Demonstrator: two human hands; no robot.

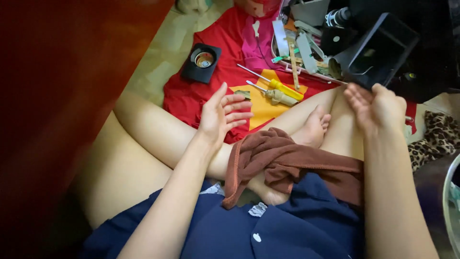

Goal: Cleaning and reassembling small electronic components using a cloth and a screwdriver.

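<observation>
I sit cross-legged on the floor. My left hand (221, 115) hovers open above my left shin, fingers spread, holding nothing. Held over my right knee, my right hand (376, 106) is loosely curled with nothing visible in it, just below a black plastic housing (378, 50). A brown cloth (282, 160) is draped across my ankles and lap. In front of my left hand, two screwdrivers lie on a red and yellow cloth (191, 96): one with a yellow handle (280, 88), one with a pale handle (278, 97).
A black square part with a round metal centre (202, 62) sits at the cloth's far left edge. A pile of plastic parts, strips and a pink cloth (299, 43) lies beyond. A red-brown panel (57, 96) fills the left. Leopard-print fabric (438, 136) lies at right.
</observation>
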